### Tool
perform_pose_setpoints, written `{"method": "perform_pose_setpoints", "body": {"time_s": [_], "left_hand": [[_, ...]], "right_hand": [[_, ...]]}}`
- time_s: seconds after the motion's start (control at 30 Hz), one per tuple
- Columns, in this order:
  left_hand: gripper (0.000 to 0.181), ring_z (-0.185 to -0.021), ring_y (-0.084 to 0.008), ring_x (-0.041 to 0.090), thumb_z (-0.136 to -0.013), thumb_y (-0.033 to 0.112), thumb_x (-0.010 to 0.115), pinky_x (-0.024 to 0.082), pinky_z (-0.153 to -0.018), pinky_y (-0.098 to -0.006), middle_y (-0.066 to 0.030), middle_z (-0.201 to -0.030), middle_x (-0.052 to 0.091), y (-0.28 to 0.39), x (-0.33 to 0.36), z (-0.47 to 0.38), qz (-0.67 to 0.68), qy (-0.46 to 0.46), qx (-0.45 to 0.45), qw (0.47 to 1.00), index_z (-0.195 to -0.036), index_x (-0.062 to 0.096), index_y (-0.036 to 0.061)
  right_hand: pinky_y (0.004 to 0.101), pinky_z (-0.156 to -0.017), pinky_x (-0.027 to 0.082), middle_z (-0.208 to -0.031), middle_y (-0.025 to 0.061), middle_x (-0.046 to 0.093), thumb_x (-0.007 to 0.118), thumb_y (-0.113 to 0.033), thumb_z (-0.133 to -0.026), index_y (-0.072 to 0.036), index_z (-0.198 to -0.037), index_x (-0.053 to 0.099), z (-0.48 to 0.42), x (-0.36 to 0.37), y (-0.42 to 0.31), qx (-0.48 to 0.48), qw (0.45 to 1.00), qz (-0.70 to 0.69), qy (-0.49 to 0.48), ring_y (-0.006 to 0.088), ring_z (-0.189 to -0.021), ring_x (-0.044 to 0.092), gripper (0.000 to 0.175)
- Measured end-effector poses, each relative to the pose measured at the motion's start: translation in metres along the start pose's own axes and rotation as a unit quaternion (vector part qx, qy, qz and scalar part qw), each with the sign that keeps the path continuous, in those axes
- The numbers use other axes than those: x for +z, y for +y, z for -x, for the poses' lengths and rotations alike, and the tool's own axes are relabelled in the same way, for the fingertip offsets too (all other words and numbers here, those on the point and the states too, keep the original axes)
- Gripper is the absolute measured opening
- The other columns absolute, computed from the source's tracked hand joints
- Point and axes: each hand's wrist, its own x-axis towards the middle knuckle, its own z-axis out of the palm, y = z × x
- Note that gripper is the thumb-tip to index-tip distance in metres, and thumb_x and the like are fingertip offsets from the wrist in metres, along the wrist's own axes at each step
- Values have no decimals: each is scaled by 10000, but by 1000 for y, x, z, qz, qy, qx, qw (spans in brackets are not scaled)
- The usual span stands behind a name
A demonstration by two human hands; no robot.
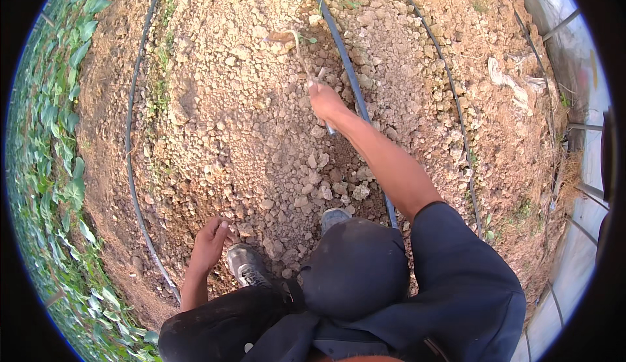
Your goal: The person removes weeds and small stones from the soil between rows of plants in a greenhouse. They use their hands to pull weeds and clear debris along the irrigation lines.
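My right hand (325, 101) is shut on the handle of a small hand hoe (297, 44), stretched out over the clumpy soil. The hoe's neck curves over to a brownish blade (279, 37) at ground level. A small green plant (309, 39) stands just beside the blade. The butt of the handle shows below my palm, close to a dark drip irrigation hose (348, 63). Lower left, my left hand (212, 242) hangs by my left shoe (246, 264), fingers loosely bent and partly hidden. Nothing shows in it.
Further drip hoses run along the soil, one to the left (130, 117) and another to the right (447, 76). Leafy green plants (73, 191) fill the left side. Crumpled pale plastic film (508, 83) lies near the greenhouse sheet wall (584, 132) at right.
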Motion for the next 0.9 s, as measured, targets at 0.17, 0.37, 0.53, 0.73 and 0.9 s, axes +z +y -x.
{"method": "perform_pose_setpoints", "body": {"time_s": [0.17, 0.37, 0.53, 0.73, 0.9], "left_hand": [[284, -740, -139, 639, -1055, 236, 486, 512, -700, -282, -80, -843, 684, -42, 4, -9, 13, -28, -44, 999, -1142, 621, 2], [285, -776, -130, 623, -1054, 257, 491, 504, -731, -285, -51, -834, 661, -16, 11, -16, -8, -51, -13, 999, -1095, 628, 11], [270, -757, -130, 618, -1049, 243, 498, 506, -722, -287, -54, -839, 656, -4, 19, -17, -26, -54, 9, 998, -1058, 619, 2], [276, -757, -133, 620, -1051, 232, 496, 512, -721, -289, -64, -839, 657, -31, 15, -14, 34, -43, -19, 998, -1099, 632, -2], [295, -767, -141, 639, -1051, 249, 492, 517, -725, -298, -68, -843, 670, -20, 16, -17, -15, -52, -7, 998, -1114, 637, -1]], "right_hand": [[491, -722, 498, -894, 244, 672, 379, -404, -1059, 22, -1108, 603, 43, -33, 7, -150, 973, 162, 67, 393, -748, 651, 483], [500, -762, 529, -888, 198, 699, 359, -390, -1063, -10, -999, 627, -58, -63, -29, -64, 978, 173, 93, 361, -777, 689, 469], [466, -795, 564, -1072, 205, 701, 325, -377, -1064, -5, -1079, 658, -116, -92, -10, -7, 951, 263, 161, 350, -939, 698, 499], [444, -655, 588, -925, 225, 717, 299, -335, -1070, 8, -1113, 648, -88, -78, 5, 7, 959, 269, 93, 348, -683, 712, 491], [491, -603, 521, -797, 220, 674, 336, -401, -1067, 15, -980, 595, 52, -33, 34, 19, 987, 157, -2, 374, -557, 624, 498]]}}
